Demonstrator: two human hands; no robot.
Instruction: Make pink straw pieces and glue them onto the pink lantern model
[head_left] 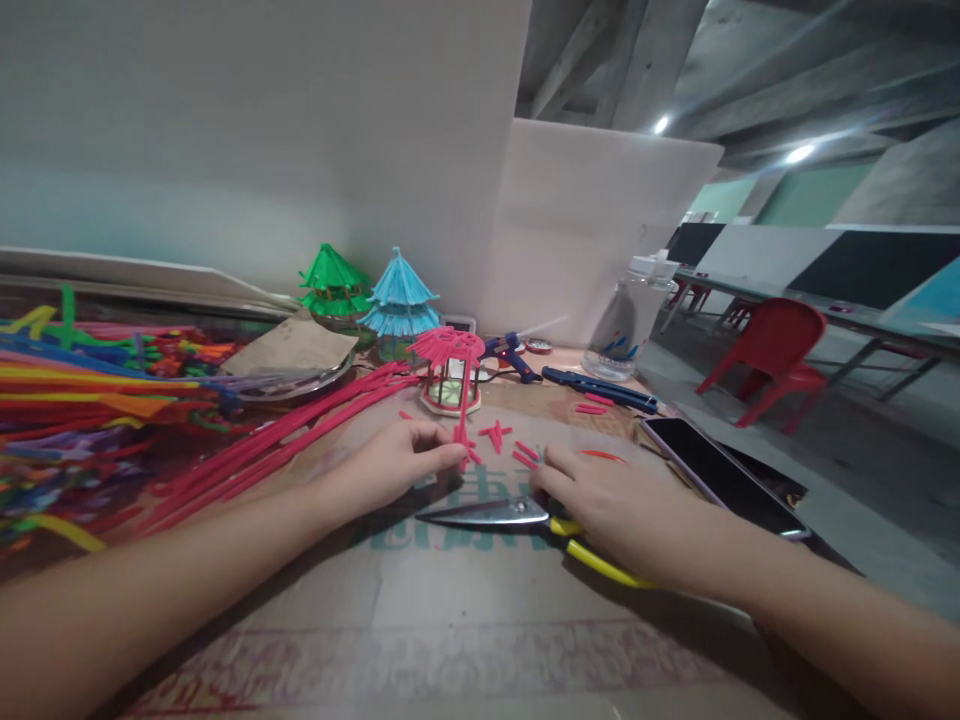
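Beside the small pink-roofed pavilion (448,350), my left hand (409,458) is closed, its thumb and forefinger at some short pink pieces and a pink strip; what exactly it grips is hard to make out. My right hand (592,495) rests over the yellow handles of the scissors (487,514), fingertips curled down by short pink pieces (526,455). Whether those fingers hold anything is hidden. The scissor blades point left on the table. More short pink pieces (496,434) lie between my hands.
Long pink strips (300,425) and multicoloured strips (97,390) lie left. Green (334,280) and blue (400,295) roofed models stand behind. A glue gun (512,357), blue tool (600,388), bottle (626,315) and phone (720,475) are at back and right.
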